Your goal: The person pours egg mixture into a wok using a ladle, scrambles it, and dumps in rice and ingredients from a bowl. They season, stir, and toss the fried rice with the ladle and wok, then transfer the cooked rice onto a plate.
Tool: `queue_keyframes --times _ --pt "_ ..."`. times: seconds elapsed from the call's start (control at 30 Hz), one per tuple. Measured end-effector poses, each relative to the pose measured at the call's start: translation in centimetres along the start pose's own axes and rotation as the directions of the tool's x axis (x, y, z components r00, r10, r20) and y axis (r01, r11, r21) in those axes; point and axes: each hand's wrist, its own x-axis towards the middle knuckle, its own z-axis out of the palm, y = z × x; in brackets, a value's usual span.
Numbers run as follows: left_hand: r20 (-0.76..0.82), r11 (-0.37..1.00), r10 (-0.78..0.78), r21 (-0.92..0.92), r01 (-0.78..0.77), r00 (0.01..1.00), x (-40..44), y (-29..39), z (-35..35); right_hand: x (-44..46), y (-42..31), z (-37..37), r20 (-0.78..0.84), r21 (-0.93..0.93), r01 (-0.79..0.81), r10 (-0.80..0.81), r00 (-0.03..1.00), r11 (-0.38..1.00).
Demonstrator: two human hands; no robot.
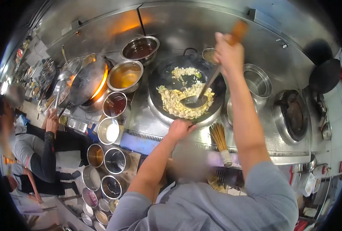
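Note:
A large black wok holds fried rice with egg and bits of green. My right hand is wrapped round the wooden-ended handle of a metal ladle, raised above the wok's right side. The ladle's bowl rests in the rice. My left hand is closed at the wok's near rim; what its fingers grip there is too hidden to tell. A bamboo brush lies just right of that hand, near the stove's front edge.
Bowls of liquid, one with dark sauce, stand left of the wok. Further left, flames rise round another wok, with a co-worker beside it. Steel pots and a covered burner are on the right.

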Motion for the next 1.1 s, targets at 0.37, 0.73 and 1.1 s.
queue_keyframes --times 0.37,0.73,1.1 --pt "0.028 0.99 0.127 -0.063 -0.125 0.992 -6.1 7.8 -6.3 -17.3 -1.1 -2.8 -0.29 0.2 0.095 -0.033 0.957 0.975" --pt "0.148 0.973 0.137 0.167 -0.161 0.979 -12.1 5.9 0.6 -15.3 4.5 -0.7 -0.395 0.064 0.262 -0.216 0.893 0.963" --pt "0.006 1.0 0.012 0.023 -0.012 1.0 -7.9 3.7 0.8 -13.4 9.7 -1.9 -0.442 -0.041 0.33 -0.313 0.841 0.943"
